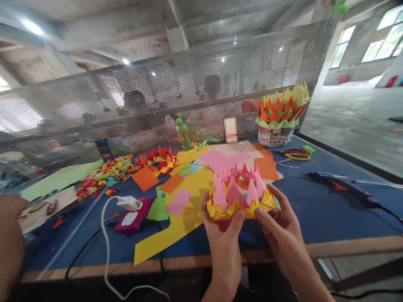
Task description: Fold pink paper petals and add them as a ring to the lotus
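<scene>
Between both hands I hold a ring of folded paper [234, 195], yellow at its base with pink points standing up from it. My left hand [222, 230] grips its left side, the thumb pressed on the yellow front edge. On the opposite side my right hand [281, 222] is closed around the base, its thumb also at the front. The ring is raised just over the table's near edge. Yellow paper sheets [189, 226] lie beneath and to the left, with a pink paper square [179, 202] on them.
A paper-decorated basket [277, 121] stands back right, near scissors [294, 154]. A glue gun [343, 188] lies right. Left are a pink power socket [134, 216] with white cable and a pile of folded paper pieces [108, 176]. A perforated metal screen [189, 92] closes the back; another person's arm [11, 239] shows left.
</scene>
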### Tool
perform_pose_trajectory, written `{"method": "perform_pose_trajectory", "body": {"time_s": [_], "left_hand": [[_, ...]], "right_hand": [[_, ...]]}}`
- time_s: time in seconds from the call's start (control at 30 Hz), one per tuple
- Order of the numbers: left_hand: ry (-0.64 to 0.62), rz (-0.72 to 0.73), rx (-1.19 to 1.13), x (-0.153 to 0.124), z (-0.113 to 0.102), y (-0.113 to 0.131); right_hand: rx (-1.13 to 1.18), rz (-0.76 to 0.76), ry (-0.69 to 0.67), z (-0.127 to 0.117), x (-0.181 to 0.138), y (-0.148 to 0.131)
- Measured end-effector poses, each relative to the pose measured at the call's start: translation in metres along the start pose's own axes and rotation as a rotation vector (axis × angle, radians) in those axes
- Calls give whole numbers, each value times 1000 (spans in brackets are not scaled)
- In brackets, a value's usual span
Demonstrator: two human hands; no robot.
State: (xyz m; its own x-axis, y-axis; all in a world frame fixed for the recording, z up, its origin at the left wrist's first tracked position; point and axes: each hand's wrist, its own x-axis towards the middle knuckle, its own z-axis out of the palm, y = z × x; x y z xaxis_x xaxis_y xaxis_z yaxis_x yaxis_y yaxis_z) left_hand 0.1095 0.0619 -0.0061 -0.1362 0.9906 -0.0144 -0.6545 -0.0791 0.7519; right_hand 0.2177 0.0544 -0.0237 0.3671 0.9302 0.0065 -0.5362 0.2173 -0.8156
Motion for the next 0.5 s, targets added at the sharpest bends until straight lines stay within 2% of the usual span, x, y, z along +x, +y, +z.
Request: {"method": "perform_pose_trajectory", "body": {"time_s": [0.17,0.37,0.5], "left_hand": [[-17,-5,-29,1,-3,-1],[40,57,-13,-1,2,-2],[9,39,-24,-5,-3,3]], "right_hand": [[15,4,-37,0,0,-1],[13,-14,-22,1,1,-1],[33,76,-22,-17,4,-6]]}}
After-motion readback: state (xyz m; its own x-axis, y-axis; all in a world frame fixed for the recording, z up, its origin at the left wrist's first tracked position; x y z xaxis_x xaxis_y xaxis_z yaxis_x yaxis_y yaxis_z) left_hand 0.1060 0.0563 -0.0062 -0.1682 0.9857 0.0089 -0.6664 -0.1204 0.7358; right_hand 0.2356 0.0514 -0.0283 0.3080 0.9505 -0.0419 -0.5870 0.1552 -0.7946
